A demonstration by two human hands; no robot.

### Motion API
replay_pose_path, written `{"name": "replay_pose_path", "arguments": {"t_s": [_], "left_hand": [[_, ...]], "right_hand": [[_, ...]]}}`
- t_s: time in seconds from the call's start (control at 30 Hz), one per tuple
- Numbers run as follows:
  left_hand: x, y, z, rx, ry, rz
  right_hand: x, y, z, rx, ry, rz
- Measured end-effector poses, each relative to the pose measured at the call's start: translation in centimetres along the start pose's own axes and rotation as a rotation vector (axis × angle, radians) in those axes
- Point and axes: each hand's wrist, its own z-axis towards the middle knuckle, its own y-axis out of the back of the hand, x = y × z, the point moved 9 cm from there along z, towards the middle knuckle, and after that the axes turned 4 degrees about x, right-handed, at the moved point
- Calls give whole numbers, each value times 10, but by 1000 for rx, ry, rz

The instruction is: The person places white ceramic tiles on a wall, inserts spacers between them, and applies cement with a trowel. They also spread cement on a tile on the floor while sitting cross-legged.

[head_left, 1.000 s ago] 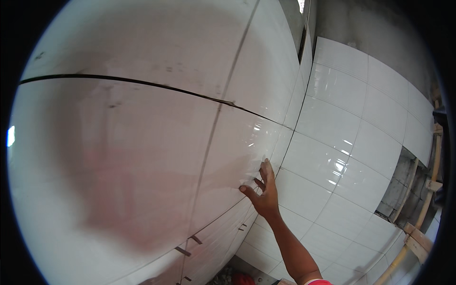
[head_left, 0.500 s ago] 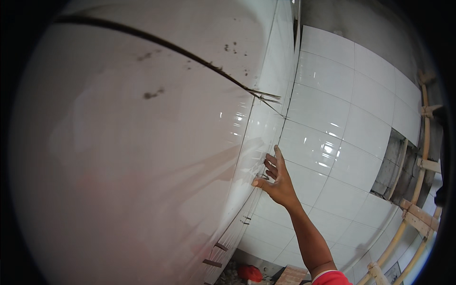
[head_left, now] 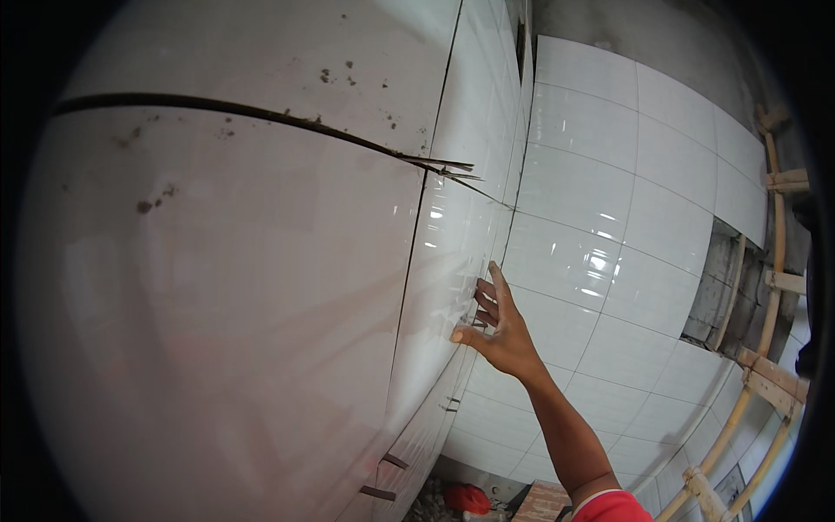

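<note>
The right hand (head_left: 506,337) is splayed wide, thumb well apart from the fingers, wrapped around nothing, its fingertips up against a glossy white tile strip (head_left: 439,265). Taking twelve as the top of the view, that hand is at four o'clock, and the forearm runs up to it from five, where a red sleeve (head_left: 613,506) shows. Whether every fingertip truly touches, one cannot tell; the thumb tip looks to meet the strip's lower edge. The strip itself sits just right of centre, between the corner and a broad glossy tile (head_left: 243,296) that fills nine o'clock, dark smudges (head_left: 155,202) near its upper edge. Up at ten, a dark gap (head_left: 217,104) curves along the top of that tile and narrows toward one, and there, just past twelve, thin slivers (head_left: 448,165) poke out of the joint! Down at six, brown wedges (head_left: 378,493) jut from the lower seam. Across at three stands a white tiled wall (head_left: 574,235), light glinting off it, and further out the same way a rough grey opening (head_left: 718,283). Yellowish poles (head_left: 774,304) rise along the rim from four to two, with wooden blocks (head_left: 772,383) on them. And between five and six, low down, a red object (head_left: 467,498) lies among rubble.
</note>
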Motion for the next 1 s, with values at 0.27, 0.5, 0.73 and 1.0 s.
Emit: {"name": "replay_pose_path", "arguments": {"t_s": [0.27,0.5,0.73,1.0], "left_hand": [[-15,0,-2,6,0,49],[-29,0,-8,28,9,102],[-42,1,-3,-68,-10,117],[-46,1,-1,-176,-38,77]], "right_hand": [[-4,0,-3,10,43,36],[3,1,-10,16,32,-18],[8,4,-13,17,17,-58],[7,6,-14,6,18,-30]]}}
